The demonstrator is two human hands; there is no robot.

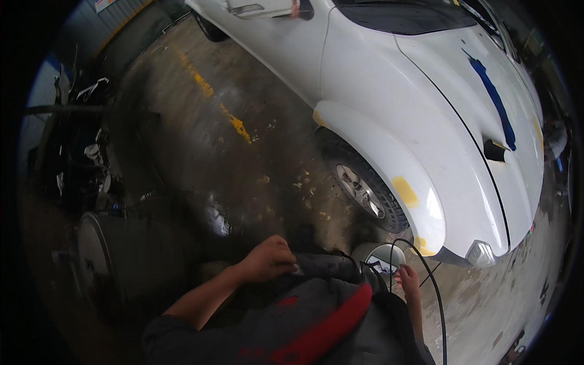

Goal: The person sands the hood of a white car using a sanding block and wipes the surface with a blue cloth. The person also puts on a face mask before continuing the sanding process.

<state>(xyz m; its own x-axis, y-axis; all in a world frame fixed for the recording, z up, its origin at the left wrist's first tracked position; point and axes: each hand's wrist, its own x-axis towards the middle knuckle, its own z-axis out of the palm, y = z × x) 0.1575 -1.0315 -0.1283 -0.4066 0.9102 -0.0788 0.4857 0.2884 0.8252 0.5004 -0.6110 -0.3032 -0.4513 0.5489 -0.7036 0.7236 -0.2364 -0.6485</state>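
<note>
My left hand (267,260) is closed in front of my dark jacket, fingers curled inward. A small pale spot shows at its fingertips, too small to make out. Lower right of the middle, my right hand (408,280) is beside a white bucket (395,250), its fingers bent. Whether it touches the rim or grips something small cannot be seen. Inside the bucket is something pale and dark. A black hose or cable (439,292) loops over the bucket and runs down past my right arm.
A white car fills the right, with yellow filler patches (405,191) on its front fender (420,164). Its front wheel (360,190) is close ahead. A dark blue cloth or strip (496,100) lies on the hood. A large drum (94,255) stands at left, beside piled parts.
</note>
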